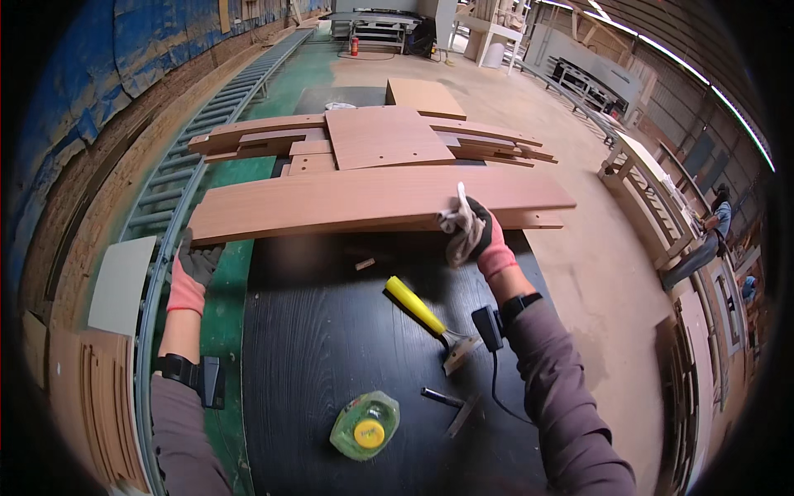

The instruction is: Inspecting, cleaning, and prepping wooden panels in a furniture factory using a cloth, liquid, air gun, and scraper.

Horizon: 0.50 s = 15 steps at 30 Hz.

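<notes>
A long reddish-brown wooden board lies crosswise in front of me, over the far part of the black table. At its left end my left hand, in a grey and pink glove, grips the near corner. My right hand, gloved alike, is closed on a crumpled whitish rag at the board's near edge, right of its middle. Part of another board shows beneath the right end. Nearer to me lie a scraper with a yellow handle and a small wood chip.
On the black table stand a green bottle with a yellow cap, a dark marker-like stick and a thin flat blade. Stacked wooden parts lie beyond the board. A roller conveyor runs along the left; a co-worker is far right.
</notes>
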Available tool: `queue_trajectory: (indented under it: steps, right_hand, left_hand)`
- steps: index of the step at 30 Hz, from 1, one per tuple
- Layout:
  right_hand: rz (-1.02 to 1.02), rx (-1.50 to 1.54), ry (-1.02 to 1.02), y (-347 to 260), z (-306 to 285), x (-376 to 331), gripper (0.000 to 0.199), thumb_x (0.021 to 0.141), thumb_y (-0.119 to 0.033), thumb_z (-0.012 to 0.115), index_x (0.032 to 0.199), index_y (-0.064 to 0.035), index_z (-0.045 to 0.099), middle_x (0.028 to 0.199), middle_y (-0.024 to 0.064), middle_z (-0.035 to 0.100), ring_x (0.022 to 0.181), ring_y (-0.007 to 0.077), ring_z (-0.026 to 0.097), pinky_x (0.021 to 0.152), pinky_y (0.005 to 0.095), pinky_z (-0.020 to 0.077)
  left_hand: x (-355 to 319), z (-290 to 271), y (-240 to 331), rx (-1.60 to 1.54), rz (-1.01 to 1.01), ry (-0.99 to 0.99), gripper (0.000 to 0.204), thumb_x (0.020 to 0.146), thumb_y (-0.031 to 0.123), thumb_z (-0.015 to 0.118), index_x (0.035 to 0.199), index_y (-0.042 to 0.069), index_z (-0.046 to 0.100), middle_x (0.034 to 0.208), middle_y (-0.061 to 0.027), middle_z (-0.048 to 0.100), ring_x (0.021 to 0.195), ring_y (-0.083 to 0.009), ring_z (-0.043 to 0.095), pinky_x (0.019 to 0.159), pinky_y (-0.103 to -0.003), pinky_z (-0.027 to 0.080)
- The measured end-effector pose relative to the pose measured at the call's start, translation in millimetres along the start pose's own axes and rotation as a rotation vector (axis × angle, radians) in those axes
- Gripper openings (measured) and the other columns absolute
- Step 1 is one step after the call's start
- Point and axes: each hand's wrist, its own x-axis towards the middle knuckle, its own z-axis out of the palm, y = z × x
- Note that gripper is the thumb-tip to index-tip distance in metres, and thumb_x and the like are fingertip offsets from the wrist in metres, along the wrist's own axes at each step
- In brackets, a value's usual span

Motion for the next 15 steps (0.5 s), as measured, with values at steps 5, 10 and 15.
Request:
queue_trajectory:
  steps: [5, 10, 15]
  right_hand:
    - [-0.043, -0.239, -0.220, 12.5, 10.5, 70.8, 0.035, 0.090, -0.015, 0.051, 0.123, -0.0059, 0.049, 0.111, 0.0070, 0.059, 0.106, 0.0176, 0.054, 0.095, 0.0271, 0.0402]
    - [0.736, 1.176, 0.094, 12.2, 47.6, 107.8, 0.033, 0.092, -0.028, 0.055, 0.108, 0.0001, 0.058, 0.096, 0.0099, 0.063, 0.085, 0.0199, 0.059, 0.078, 0.0312, 0.0478]
    - [0.776, 0.481, 0.041, 8.7, 40.6, 115.9, 0.034, 0.085, -0.037, 0.065, 0.091, -0.0035, 0.065, 0.075, 0.0024, 0.062, 0.063, 0.0112, 0.055, 0.056, 0.0267, 0.0452]
  left_hand:
    - [58.8, -17.6, 14.7, -0.001, 0.085, 0.167, 0.042, 0.082, 0.013, 0.068, 0.119, 0.003, 0.051, 0.125, -0.0139, 0.052, 0.116, -0.0321, 0.050, 0.097, -0.053, 0.044]
    - [80.2, -13.8, 10.8, 0.056, 0.153, 0.054, 0.046, 0.091, 0.018, 0.055, 0.130, 0.000, 0.041, 0.129, -0.0156, 0.049, 0.122, -0.0336, 0.044, 0.103, -0.047, 0.039]
    - [74.4, 19.8, 4.6, 0.109, -0.059, 0.090, 0.051, 0.092, 0.022, 0.051, 0.133, -0.001, 0.031, 0.138, -0.0215, 0.032, 0.126, -0.0399, 0.035, 0.101, -0.055, 0.038]
